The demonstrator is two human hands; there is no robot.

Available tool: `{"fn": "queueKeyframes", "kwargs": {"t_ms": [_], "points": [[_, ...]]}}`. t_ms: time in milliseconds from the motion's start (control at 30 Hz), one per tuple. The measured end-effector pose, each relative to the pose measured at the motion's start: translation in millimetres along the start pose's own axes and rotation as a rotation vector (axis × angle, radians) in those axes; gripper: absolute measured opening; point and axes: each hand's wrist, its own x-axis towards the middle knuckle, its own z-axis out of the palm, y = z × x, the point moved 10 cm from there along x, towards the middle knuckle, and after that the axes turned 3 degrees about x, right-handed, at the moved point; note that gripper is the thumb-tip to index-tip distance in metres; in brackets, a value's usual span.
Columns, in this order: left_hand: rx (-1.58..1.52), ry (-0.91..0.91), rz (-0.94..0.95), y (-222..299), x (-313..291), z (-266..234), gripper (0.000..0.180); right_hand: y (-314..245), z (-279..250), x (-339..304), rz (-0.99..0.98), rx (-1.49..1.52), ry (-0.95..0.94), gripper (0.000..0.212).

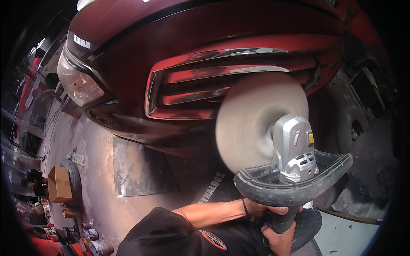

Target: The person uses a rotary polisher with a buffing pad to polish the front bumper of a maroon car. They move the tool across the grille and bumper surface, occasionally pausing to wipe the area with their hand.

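Observation:
Both my hands hold a polisher (294, 143) with a silver head and a black curved handle (294, 192). My left hand (256, 208) reaches across from the left and closes round the tool just below that handle. Lower down, my right hand (279, 240) wraps the dark grip. A large round cream pad (256, 119) on the polisher is blurred, as if spinning. It overlaps the right part of the chrome-edged grille (183, 114) on a dark red car front (205, 25); whether it touches the surface cannot be told.
A headlight (79, 81) sits at the car's left corner. A dark flat sheet (141, 170) lies on the floor below the bumper. At the left stand a cardboard box (60, 184), a tyre (73, 170) and several cans (100, 246). Dark car parts (348, 123) stand at the right.

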Motion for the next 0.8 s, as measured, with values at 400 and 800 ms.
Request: {"fn": "queueKeyframes", "kwargs": {"t_ms": [400, 800], "points": [[0.009, 0.158, -0.084, 12, -59, -4, 0.067, 45, 26, -8, 0.087, -0.076, -0.202, 0.044], [0.126, 0.408, -0.269, 15, -182, -41, 0.066, 65, 84, -12, 0.175, -0.417, -0.69, 0.072]]}}
